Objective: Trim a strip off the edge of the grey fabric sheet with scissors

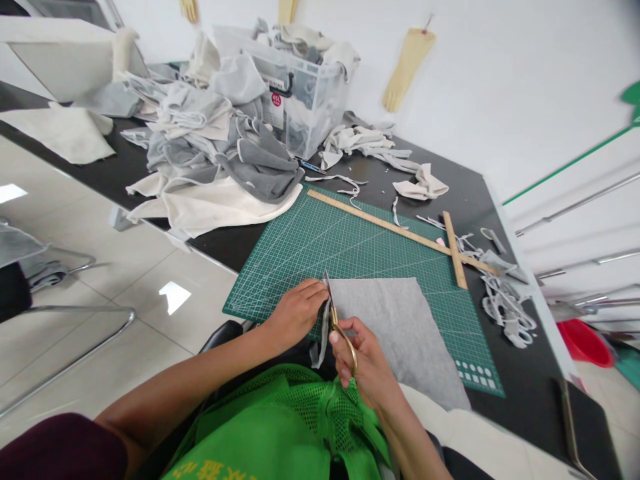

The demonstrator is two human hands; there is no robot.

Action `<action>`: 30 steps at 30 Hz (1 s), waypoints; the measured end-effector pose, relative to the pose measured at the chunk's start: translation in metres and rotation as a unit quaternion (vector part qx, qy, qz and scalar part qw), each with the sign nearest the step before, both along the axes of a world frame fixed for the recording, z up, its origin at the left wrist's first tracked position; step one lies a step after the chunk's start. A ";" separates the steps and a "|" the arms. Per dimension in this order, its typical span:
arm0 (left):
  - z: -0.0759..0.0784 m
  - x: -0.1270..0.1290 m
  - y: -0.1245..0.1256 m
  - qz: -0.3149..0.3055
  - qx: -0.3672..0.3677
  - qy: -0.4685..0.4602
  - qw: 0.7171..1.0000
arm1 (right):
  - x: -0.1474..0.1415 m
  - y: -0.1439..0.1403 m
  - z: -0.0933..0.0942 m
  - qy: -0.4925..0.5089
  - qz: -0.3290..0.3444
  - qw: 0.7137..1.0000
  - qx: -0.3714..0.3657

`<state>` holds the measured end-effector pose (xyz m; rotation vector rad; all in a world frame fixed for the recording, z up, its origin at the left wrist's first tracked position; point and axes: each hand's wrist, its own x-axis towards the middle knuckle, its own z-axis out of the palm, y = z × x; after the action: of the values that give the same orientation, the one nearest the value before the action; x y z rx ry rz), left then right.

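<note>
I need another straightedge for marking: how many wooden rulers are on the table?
2: a long wooden ruler along the cutting mat's far edge, and a short one crossing its right end. Fabric piles may hide others.

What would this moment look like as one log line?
right hand: holds scissors | cutting edge of grey fabric sheet | left hand: on trimmed strip | on green cutting mat

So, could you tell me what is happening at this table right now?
A person seated at a black table is cutting a grey fabric sheet with gold-handled scissors. The right hand works the scissors along the sheet's left edge, while the left hand holds the fabric beside the blades. A narrow strip hangs off the cut. The sheet lies on a green cutting mat, with wooden rulers beyond it.
</note>
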<state>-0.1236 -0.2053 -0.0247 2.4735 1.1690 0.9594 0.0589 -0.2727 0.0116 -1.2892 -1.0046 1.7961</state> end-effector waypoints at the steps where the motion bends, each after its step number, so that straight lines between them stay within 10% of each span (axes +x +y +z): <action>1: 0.000 0.000 0.000 0.000 -0.001 -0.003 1.000 | 0.000 0.000 0.000 0.002 -0.003 1.000 -0.004; 30: -0.006 0.000 0.000 0.000 -0.001 -0.034 0.999 | -0.007 0.013 0.006 0.016 -0.001 1.000 -0.007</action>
<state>-0.1240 -0.2053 -0.0306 2.4202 1.1473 1.0324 0.0519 -0.2598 0.0173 -1.2643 -0.9746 1.8197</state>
